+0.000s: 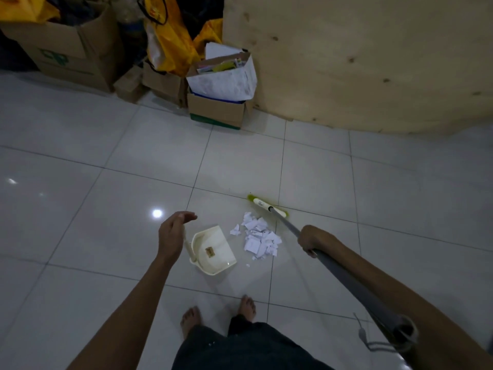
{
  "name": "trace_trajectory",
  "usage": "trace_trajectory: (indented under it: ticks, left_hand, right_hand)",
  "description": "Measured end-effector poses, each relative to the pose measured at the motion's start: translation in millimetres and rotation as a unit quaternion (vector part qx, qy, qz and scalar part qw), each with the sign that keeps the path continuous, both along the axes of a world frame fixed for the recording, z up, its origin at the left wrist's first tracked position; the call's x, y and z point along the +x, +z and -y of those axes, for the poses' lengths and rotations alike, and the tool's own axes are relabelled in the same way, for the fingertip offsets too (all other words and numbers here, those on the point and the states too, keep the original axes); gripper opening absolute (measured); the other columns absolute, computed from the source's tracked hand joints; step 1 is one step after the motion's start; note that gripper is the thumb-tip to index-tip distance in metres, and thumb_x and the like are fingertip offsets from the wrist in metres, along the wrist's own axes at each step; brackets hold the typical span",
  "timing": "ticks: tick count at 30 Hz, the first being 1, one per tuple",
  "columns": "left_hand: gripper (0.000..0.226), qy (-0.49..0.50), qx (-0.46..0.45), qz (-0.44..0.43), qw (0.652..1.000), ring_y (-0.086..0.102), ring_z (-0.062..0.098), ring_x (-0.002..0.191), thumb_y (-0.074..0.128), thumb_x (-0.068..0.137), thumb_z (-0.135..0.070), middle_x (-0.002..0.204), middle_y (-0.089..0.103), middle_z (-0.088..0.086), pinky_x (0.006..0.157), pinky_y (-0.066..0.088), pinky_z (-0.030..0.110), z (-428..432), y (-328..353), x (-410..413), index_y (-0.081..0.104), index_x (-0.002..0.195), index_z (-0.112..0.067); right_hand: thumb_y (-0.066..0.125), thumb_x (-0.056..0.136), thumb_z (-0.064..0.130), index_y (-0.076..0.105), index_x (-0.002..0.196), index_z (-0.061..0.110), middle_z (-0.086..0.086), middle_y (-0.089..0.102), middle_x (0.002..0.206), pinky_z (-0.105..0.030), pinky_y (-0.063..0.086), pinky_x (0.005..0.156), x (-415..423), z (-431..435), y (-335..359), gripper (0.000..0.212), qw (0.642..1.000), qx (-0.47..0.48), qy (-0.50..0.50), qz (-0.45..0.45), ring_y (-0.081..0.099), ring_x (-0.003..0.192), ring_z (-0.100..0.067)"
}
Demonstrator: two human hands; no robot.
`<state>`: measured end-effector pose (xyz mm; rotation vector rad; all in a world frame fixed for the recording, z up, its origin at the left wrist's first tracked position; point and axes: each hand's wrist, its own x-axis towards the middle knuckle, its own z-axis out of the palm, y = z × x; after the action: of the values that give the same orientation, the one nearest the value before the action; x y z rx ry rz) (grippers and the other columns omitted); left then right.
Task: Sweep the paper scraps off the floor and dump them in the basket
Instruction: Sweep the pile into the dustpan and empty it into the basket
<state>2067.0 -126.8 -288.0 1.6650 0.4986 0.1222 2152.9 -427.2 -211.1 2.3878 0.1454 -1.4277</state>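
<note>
Paper scraps (260, 240), where were they? (A)

One loose heap on the floor (106, 182), near the person's feet. Dustpan (213, 249) sat just left of the heap, broom head (266, 206) just beyond it on the far side. A few stray bits lay apart, near the pan's edge. (B)

Hands? (A)

Right hand (310, 240) had its fingers wrapped tight round the broom handle (288, 225). Left hand (172, 236) hovered above the pan's handle, fingers loosely together, slightly bent, gripping nothing. (B)

Progress? (A)

Gathering looked about done, my read. Nothing in the pan that I could see, and it lay flat on the tiles. Left to do: push the heap in, catch the strays, lift the pan, dump. (B)

Basket? (A)

Couldn't tell. Far side had a cardboard box (216, 110) and a white bag (226, 78) stuffed with paper beside a wooden panel (373, 62); no clear basket. All well apart from the heap. (B)
</note>
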Motion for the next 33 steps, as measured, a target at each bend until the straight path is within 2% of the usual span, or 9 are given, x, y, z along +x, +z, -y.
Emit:
trace_trajectory:
  ticks: [3, 5, 6, 9, 12, 16, 21, 28, 33]
  left_hand:
    - [0.045, -0.016, -0.001, -0.001, 1.0, 0.064, 0.02, 0.099, 0.03, 0.088, -0.028, 0.098, 0.07, 0.01, 0.086, 0.046, 0.027, -2, -1, 3, 0.066, 0.1, -0.004]
    - [0.045, -0.026, 0.003, 0.004, 1.0, 0.063, 0.019, 0.098, 0.028, 0.088, -0.028, 0.097, 0.07, 0.01, 0.082, 0.044, 0.02, -2, -2, 5, 0.064, 0.102, -0.004]
    - [0.044, -0.03, 0.005, 0.004, 1.0, 0.063, 0.019, 0.097, 0.028, 0.088, -0.028, 0.098, 0.069, 0.01, 0.081, 0.044, 0.018, -2, -4, 5, 0.063, 0.103, -0.006]
    - [0.043, -0.039, 0.009, 0.007, 0.999, 0.062, 0.019, 0.097, 0.026, 0.089, -0.028, 0.098, 0.068, 0.009, 0.08, 0.043, 0.014, -6, -6, 6, 0.06, 0.106, -0.007]
    - [0.044, -0.049, 0.013, 0.01, 0.999, 0.061, 0.019, 0.098, 0.026, 0.09, -0.029, 0.1, 0.067, 0.011, 0.08, 0.041, 0.014, -10, -8, 6, 0.059, 0.108, -0.006]
    - [0.044, -0.06, 0.013, 0.011, 0.998, 0.06, 0.019, 0.098, 0.025, 0.09, -0.03, 0.099, 0.067, 0.01, 0.08, 0.042, 0.016, -13, -10, 8, 0.059, 0.108, -0.009]
    - [0.041, -0.078, 0.022, 0.012, 0.997, 0.06, 0.016, 0.093, 0.026, 0.089, -0.03, 0.095, 0.068, 0.008, 0.076, 0.041, 0.014, -12, -8, 12, 0.059, 0.105, -0.012]
    - [0.037, -0.088, 0.067, 0.016, 0.994, 0.058, 0.02, 0.068, 0.026, 0.086, -0.024, 0.075, 0.062, 0.003, 0.065, 0.042, 0.024, -22, -10, 8, 0.06, 0.087, -0.009]
    - [0.037, -0.107, 0.067, 0.02, 0.992, 0.053, 0.028, 0.062, 0.026, 0.086, -0.021, 0.07, 0.057, 0.024, 0.06, 0.042, 0.026, -36, -13, 6, 0.06, 0.087, -0.007]
  right_hand:
    - [0.055, 0.088, 0.002, 0.065, 0.111, -0.006, -0.018, 0.066, 0.114, -0.017, 0.038, 0.041, -6, 4, -6, 0.026, 0.996, 0.013, -0.086, 0.009, 0.046, 0.049, -0.011]
    - [0.053, 0.088, 0.001, 0.066, 0.102, -0.005, -0.015, 0.069, 0.093, -0.017, 0.042, 0.039, -10, 6, -13, 0.02, 0.988, 0.034, -0.147, 0.022, 0.053, 0.046, -0.01]
    - [0.053, 0.088, 0.002, 0.068, 0.086, -0.007, -0.012, 0.07, 0.074, -0.019, 0.044, 0.044, -12, 6, -16, 0.018, 0.986, 0.02, -0.163, 0.021, 0.055, 0.049, -0.011]
    - [0.047, 0.092, 0.009, 0.058, 0.034, 0.008, 0.001, 0.051, 0.029, -0.024, 0.046, 0.061, -20, 0, -23, 0.059, 0.966, 0.049, -0.255, 0.001, 0.054, 0.056, -0.015]
    - [0.045, 0.093, 0.014, 0.056, 0.044, 0.007, -0.001, 0.053, 0.039, -0.026, 0.043, 0.068, -28, -10, -16, 0.051, 0.944, 0.109, -0.312, -0.006, 0.049, 0.049, -0.015]
    - [0.051, 0.088, 0.006, 0.052, 0.062, 0.004, -0.008, 0.05, 0.054, -0.025, 0.04, 0.049, -49, -21, -10, 0.027, 0.876, 0.163, -0.454, 0.001, 0.045, 0.048, -0.017]
    - [0.046, 0.09, -0.001, 0.047, 0.066, 0.004, -0.006, 0.043, 0.044, -0.017, 0.034, 0.037, -81, -45, -2, 0.025, 0.847, 0.158, -0.507, -0.017, 0.038, 0.03, -0.012]
    - [0.054, 0.087, 0.01, 0.063, 0.085, -0.001, -0.016, 0.058, 0.075, -0.025, 0.042, 0.056, -91, -56, 9, 0.014, 0.902, 0.162, -0.399, 0.009, 0.05, 0.056, -0.02]
    - [0.055, 0.085, 0.005, 0.067, 0.088, -0.009, -0.015, 0.064, 0.07, -0.024, 0.045, 0.053, -83, -63, 20, 0.018, 0.938, 0.14, -0.316, 0.034, 0.056, 0.055, -0.021]
